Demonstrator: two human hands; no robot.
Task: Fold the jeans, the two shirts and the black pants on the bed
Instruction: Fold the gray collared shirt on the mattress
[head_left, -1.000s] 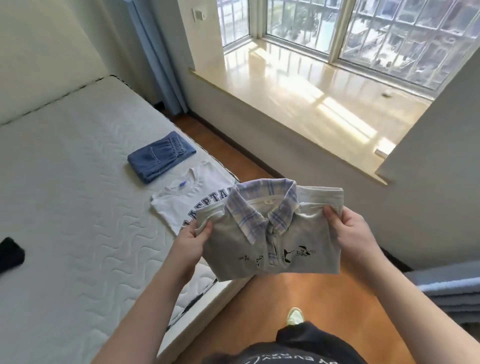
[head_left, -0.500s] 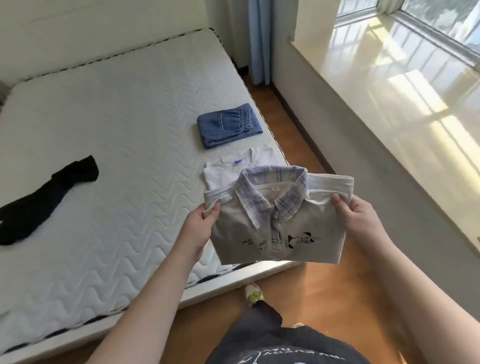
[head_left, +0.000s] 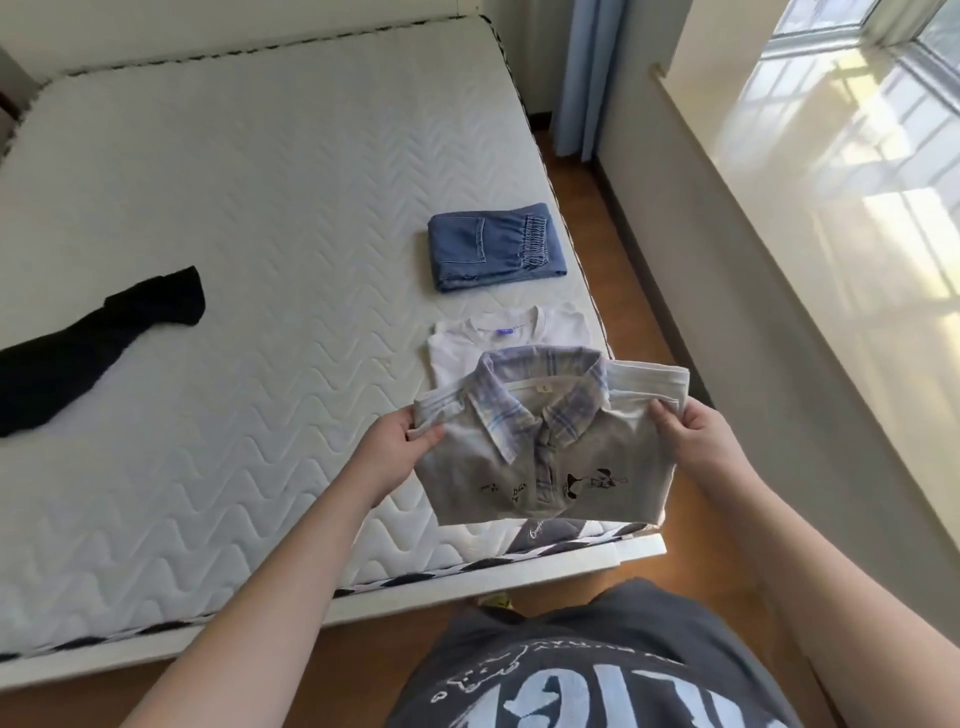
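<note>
A folded grey polo shirt (head_left: 545, 457) with a plaid collar is held up over the near corner of the bed (head_left: 260, 234), above the white T-shirt (head_left: 467, 343) that lies folded on the mattress. The left hand (head_left: 395, 447) pinches the shirt's left shoulder edge, and the right hand (head_left: 696, 441) pinches the right shoulder edge; each grip is closed on fabric, thumb on top.

The shirt is judged light, soft and limp. The fold is likely to sag or open if only one side is supported, so it is best taken at both shoulder edges, or carried from beneath on flat palms.

The folded jeans (head_left: 493, 247) lie beyond the T-shirt near the bed's edge, and are judged heavier and stiffer. The black pants (head_left: 88, 343) lie unfolded, well apart to the left.

A small dark print and some lettering are seen on the polo's chest, and a script logo on the mattress border, possibly a brand name, but neither can be read.
</note>
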